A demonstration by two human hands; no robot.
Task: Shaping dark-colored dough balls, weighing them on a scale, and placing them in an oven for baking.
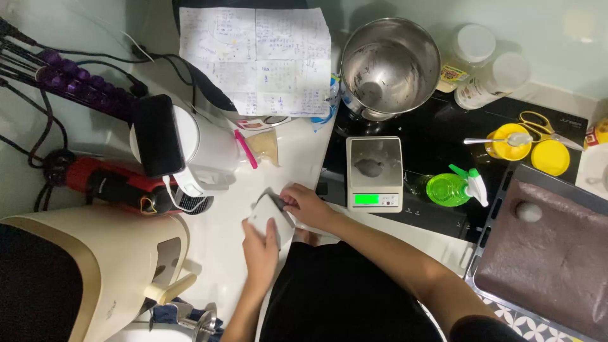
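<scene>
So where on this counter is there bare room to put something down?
Mostly the white counter strip between the white jug-shaped appliance and the small steel-topped digital scale, just beyond the left hand and right hand holding a flat white scraper. The black cooktop is crowded with a steel pot, green spray bottle and yellow lids.

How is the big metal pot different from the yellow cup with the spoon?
The metal pot is large, silver and has nothing resting on it; the yellow cup is small, bright yellow and has a spoon across its top. Both are round and stand on the black stovetop.
</scene>
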